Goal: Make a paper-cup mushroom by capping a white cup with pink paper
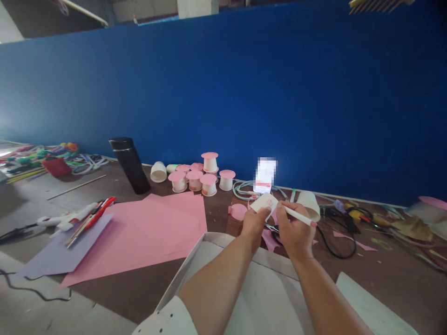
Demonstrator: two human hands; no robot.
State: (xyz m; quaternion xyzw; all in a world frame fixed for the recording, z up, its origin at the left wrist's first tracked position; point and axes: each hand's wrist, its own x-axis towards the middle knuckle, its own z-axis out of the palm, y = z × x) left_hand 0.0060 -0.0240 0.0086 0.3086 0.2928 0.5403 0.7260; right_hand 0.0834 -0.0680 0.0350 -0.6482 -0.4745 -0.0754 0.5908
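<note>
pink-topped paper cups (194, 176): left of phone (266, 173) | left hand (254, 222): pinching white paper cup (262, 202), in front of phone, reddish linework showing | right hand (295, 232): gripping pink-ended marker (299, 215), front-right of phone, tip contact unclear | judgement: brace cup, steady wrist, light strokes, avoid smearing

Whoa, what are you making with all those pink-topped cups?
The person's left hand holds a small white paper cup with faint reddish lines on it. The right hand grips a white marker pen, its pink end pointing away from the cup. Upside-down paper cups with pink discs on top stand grouped by the blue partition; one sits stacked above the others.
</note>
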